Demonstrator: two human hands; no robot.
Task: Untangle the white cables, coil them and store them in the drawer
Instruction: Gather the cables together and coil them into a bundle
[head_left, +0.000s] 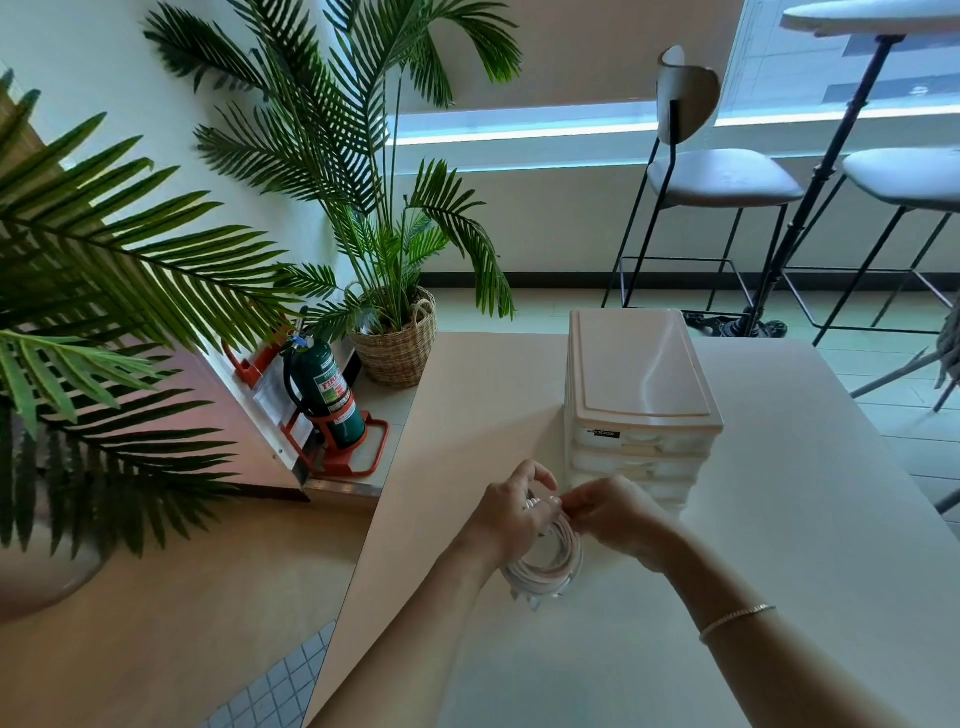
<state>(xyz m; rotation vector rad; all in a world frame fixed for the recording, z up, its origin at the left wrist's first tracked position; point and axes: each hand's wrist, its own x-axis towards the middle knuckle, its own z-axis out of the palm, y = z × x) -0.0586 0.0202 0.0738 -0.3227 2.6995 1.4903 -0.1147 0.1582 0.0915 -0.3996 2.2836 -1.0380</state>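
Note:
A coil of white cable (551, 566) hangs in several round loops just above the pale table (779, 519). My left hand (511, 512) grips the top of the coil, fingers curled round the loops. My right hand (615, 514) pinches the cable at the same spot, thumb and fingertips meeting my left fingers. A connector end (534, 603) pokes out under the coil. Right behind my hands stands a white plastic drawer unit (641, 384) with several drawers, all closed.
The table's left edge runs diagonally down to the floor. Left of it stand a green fire extinguisher (327, 397) in an orange holder and a palm in a woven basket (400, 345). Bar stools (722, 182) and a high table stand at the back right.

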